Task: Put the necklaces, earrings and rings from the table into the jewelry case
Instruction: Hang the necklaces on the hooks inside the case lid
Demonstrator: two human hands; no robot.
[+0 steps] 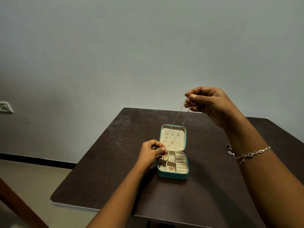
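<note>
Gold necklace (pixel 178 115) pinched by both hands (pixel 152 152) (pixel 209 102) spans the teal case (pixel 172 176), silver jewelry (pixel 230 149) nearby

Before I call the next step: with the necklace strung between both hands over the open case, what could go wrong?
The necklace, pinched by the right hand and left hand, crosses the lid hooks of the jewelry case and might snag there. Lowered loosely, it could tangle with the gold pieces already in its compartments. A silver piece on the table lies beside the right forearm and could be swept off.
</note>
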